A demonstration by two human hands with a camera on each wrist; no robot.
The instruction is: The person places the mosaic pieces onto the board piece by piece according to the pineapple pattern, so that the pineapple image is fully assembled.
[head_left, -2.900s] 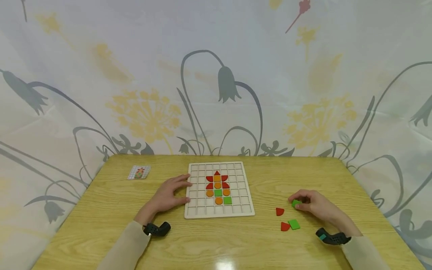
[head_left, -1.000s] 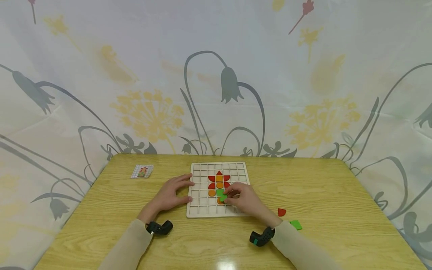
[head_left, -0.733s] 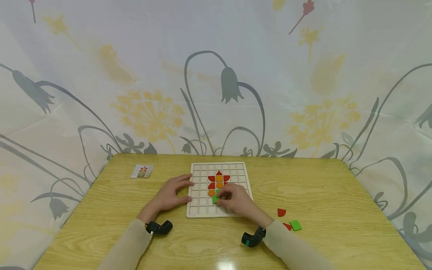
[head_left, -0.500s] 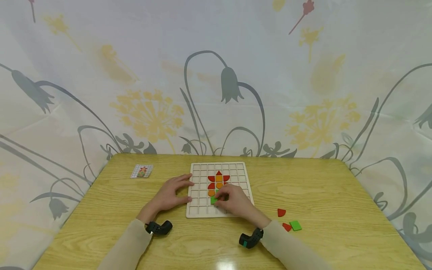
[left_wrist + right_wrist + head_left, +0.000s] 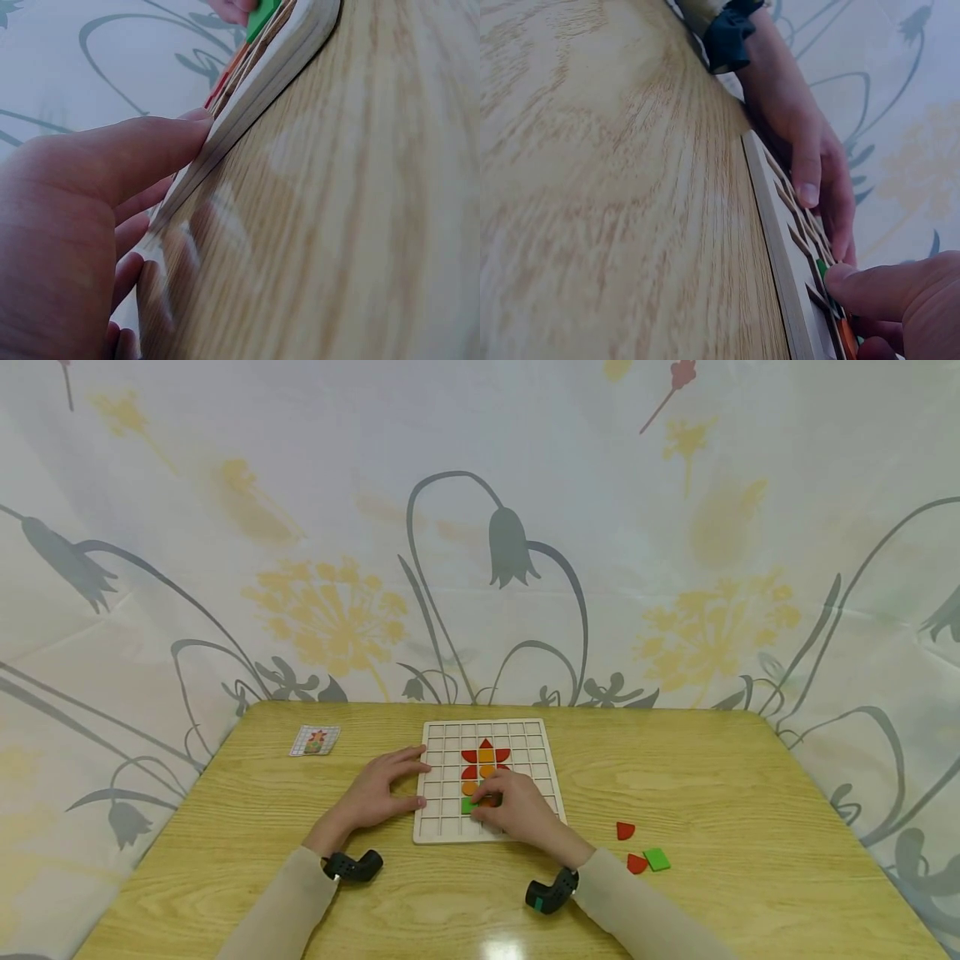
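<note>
On a white grid board [image 5: 441,828], red, orange and green tiles form a flower-like figure. My right hand [image 5: 517,810] is over the lower middle of the board, thumb and fingertips pinching a green square tile [image 5: 468,806] at a cell below an orange round tile [image 5: 469,788]. In the right wrist view the thumb lies against that green tile [image 5: 822,268]. Fingers hide part of the figure's right side. Along the board's left edge rests my left hand [image 5: 375,792], thumb and spread fingers touching the rim; the left wrist view shows the thumb on the edge.
Right of the board lie two red quarter-round tiles, one farther back [image 5: 625,831] and one nearer [image 5: 636,863], beside a loose green square tile [image 5: 657,859]. A small pattern card [image 5: 315,741] sits at the back left of the wooden table [image 5: 675,760]. Patterned cloth hangs behind.
My right hand has brought the green square tile from the table's right onto the board, then shifted slightly left to a lower cell. The left hand has stayed at the board's edge.
</note>
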